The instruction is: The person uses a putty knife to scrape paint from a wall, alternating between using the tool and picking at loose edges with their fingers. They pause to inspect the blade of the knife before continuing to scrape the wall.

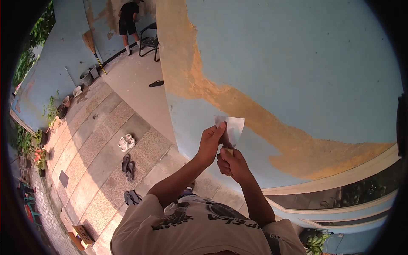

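A scraper with a broad, pale metal blade (236, 127) is held up in front of the wall. My right hand (234, 165) is closed around its light-coloured handle. At the left side of the blade, my left hand (209, 142) pinches it, thumb pressed on its face and the other fingers largely hidden behind. Beyond both hands stands the light blue wall (306, 63), crossed by a long tan band (255, 106) where the paint is gone.
Another person (128, 19) bends toward the far wall beside a black chair (149, 42). A broom (91, 44) leans near grey buckets (86, 77). White clogs (126, 143) and dark sandals (128, 167) lie on the tiles. A window (340, 195) is low at right.
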`<action>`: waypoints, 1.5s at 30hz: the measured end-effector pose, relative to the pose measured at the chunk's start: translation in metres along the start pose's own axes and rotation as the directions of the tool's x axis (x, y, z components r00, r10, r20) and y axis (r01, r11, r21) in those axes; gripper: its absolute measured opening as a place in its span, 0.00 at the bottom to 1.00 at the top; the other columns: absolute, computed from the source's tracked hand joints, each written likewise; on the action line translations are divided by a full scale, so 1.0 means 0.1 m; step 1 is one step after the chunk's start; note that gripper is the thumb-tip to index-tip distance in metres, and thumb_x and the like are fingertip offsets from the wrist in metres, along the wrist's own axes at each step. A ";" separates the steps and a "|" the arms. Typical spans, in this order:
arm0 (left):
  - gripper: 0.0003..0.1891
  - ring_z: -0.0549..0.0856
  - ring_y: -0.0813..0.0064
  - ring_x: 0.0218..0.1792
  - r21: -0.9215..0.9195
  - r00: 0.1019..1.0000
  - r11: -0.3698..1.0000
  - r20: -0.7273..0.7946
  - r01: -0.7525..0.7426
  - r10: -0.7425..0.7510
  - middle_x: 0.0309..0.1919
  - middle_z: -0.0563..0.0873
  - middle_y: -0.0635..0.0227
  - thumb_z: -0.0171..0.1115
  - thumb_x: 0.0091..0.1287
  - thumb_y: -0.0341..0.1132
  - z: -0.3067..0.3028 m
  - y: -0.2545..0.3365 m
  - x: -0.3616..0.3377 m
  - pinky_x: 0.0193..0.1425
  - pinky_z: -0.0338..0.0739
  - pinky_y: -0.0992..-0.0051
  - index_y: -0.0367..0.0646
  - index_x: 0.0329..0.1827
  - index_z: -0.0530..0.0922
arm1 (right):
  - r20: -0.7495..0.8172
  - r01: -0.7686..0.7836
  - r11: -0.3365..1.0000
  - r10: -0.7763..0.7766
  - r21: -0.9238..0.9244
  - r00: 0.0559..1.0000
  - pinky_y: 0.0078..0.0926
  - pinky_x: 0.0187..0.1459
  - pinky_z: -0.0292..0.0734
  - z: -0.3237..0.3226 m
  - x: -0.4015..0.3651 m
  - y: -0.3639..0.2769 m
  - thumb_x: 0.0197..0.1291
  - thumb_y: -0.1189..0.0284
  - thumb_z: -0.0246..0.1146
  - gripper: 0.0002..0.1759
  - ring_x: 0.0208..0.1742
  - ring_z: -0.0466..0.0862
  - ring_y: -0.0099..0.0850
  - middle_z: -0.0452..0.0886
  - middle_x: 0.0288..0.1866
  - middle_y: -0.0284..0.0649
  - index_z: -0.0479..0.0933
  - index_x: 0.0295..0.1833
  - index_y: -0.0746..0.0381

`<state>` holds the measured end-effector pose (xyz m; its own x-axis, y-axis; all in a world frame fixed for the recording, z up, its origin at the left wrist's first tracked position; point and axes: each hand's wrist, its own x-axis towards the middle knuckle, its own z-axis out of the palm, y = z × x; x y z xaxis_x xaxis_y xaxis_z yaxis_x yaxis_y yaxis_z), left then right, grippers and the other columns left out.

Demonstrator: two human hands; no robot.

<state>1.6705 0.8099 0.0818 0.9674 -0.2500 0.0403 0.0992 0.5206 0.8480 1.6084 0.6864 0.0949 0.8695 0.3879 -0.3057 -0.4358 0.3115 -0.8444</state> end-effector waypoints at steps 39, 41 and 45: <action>0.27 0.71 0.86 0.20 -0.222 0.975 0.950 0.033 0.221 -0.219 0.18 0.76 0.77 0.56 0.74 0.57 -0.05 0.59 0.84 0.24 0.65 0.80 0.46 0.23 0.75 | -0.162 0.149 0.875 -0.247 -0.460 0.955 0.19 0.15 0.54 0.24 0.66 -0.56 0.76 0.66 0.53 0.17 0.14 0.61 0.15 0.65 0.17 0.28 0.67 0.31 0.61; 0.25 0.75 0.84 0.20 -0.278 0.968 0.931 -0.014 0.235 -0.249 0.18 0.77 0.73 0.51 0.77 0.55 -0.03 0.60 0.87 0.24 0.69 0.80 0.46 0.26 0.74 | -0.173 0.108 0.892 -0.202 -0.439 0.964 0.19 0.15 0.54 0.22 0.68 -0.57 0.76 0.66 0.53 0.18 0.14 0.61 0.15 0.65 0.17 0.27 0.66 0.30 0.61; 0.24 0.77 0.86 0.25 -0.203 0.975 0.953 0.025 0.223 -0.223 0.24 0.79 0.76 0.52 0.77 0.55 -0.01 0.61 0.82 0.28 0.72 0.80 0.46 0.30 0.76 | -0.162 0.105 0.901 -0.189 -0.421 0.969 0.19 0.14 0.53 0.17 0.65 -0.60 0.75 0.66 0.54 0.17 0.13 0.60 0.15 0.64 0.16 0.27 0.67 0.30 0.60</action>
<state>1.7557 0.8220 0.1362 0.9149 -0.3797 -0.1366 0.3577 0.6065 0.7101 1.6871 0.7074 0.1334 0.9621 0.1764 -0.2080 -0.2035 -0.0435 -0.9781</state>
